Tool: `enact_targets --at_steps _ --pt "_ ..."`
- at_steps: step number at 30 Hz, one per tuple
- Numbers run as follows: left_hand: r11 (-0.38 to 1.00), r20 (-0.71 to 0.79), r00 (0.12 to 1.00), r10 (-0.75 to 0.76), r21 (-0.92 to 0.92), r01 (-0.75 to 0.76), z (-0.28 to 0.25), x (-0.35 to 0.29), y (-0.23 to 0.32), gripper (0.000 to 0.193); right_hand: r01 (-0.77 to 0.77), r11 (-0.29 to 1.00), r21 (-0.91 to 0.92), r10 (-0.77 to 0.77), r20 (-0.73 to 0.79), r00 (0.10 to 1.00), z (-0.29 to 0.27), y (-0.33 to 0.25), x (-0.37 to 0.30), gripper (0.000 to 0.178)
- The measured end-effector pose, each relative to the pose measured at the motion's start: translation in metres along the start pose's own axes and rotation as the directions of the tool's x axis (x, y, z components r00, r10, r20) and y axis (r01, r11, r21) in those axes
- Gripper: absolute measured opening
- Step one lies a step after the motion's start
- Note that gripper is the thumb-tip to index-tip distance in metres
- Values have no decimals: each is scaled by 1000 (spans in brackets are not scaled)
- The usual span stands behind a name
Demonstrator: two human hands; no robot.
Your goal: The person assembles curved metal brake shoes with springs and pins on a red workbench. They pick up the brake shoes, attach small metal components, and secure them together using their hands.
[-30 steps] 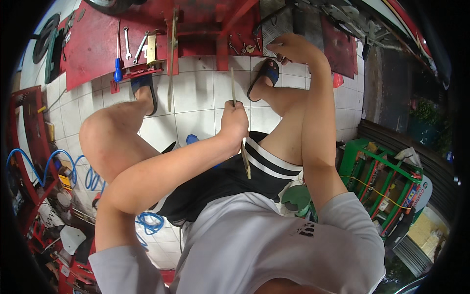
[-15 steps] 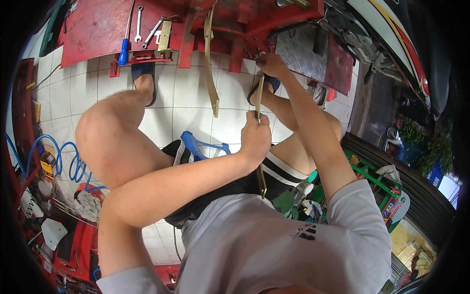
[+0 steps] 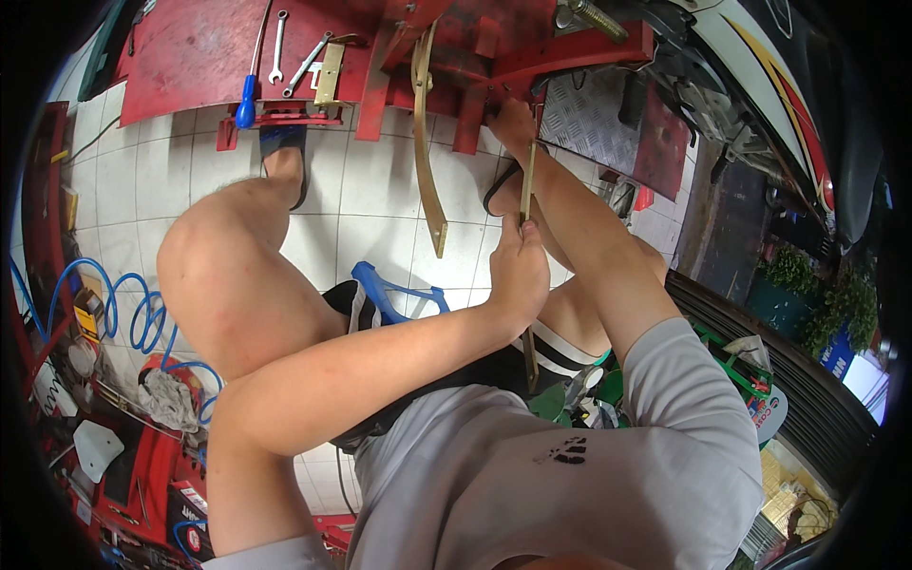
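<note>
My left hand (image 3: pixel 521 271) is closed round a long, narrow brass-coloured metal bar (image 3: pixel 531 356), which stands roughly lengthwise over my lap. At the red metal frame (image 3: pixel 560 57), my right hand (image 3: pixel 514 125) reaches down with its fingers curled; whatever they pinch there is too small or hidden to name. The bar's far end lies close to my right wrist. A second brass-coloured bar (image 3: pixel 427 171), slightly curved, juts from the red frame toward me, left of both hands and touched by neither.
On the red bench (image 3: pixel 190 66) lie a blue-handled screwdriver (image 3: pixel 246 103), two wrenches (image 3: pixel 277 47) and a brass-coloured block (image 3: pixel 329 74). A motorcycle (image 3: pixel 760 76) stands at far right. A coiled blue hose (image 3: pixel 147 318) hangs at left. Below is a blue plastic stool (image 3: pixel 385 299).
My right hand has shifted nearer the red frame's lower part. My left hand and its bar sit slightly farther right and lower in view, as does the whole bench.
</note>
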State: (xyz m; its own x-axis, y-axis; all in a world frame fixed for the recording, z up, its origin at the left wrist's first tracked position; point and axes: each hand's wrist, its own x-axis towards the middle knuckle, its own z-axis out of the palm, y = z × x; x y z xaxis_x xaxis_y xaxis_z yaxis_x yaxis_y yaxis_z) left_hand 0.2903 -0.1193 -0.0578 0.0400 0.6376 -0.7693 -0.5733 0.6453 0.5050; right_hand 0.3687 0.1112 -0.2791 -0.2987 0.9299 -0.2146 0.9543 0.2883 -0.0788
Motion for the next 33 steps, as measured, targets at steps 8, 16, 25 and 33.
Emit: enact_targets --at_steps 8,16,25,33 --pt "998 -17 998 62 29 -61 -2 -7 12 26 512 854 92 -519 205 830 -54 5 1 25" --pt "994 -30 999 20 104 -17 -2 -12 11 29 -290 690 664 -159 529 833 -91 27 -30 19" --pt "997 -3 1000 -19 69 19 -5 -13 14 27 -16 982 189 -14 153 988 -30 45 -19 26" --pt "995 12 1000 11 96 -12 -1 -10 12 25 5 1000 -2 -5 -79 997 6 64 -10 26"
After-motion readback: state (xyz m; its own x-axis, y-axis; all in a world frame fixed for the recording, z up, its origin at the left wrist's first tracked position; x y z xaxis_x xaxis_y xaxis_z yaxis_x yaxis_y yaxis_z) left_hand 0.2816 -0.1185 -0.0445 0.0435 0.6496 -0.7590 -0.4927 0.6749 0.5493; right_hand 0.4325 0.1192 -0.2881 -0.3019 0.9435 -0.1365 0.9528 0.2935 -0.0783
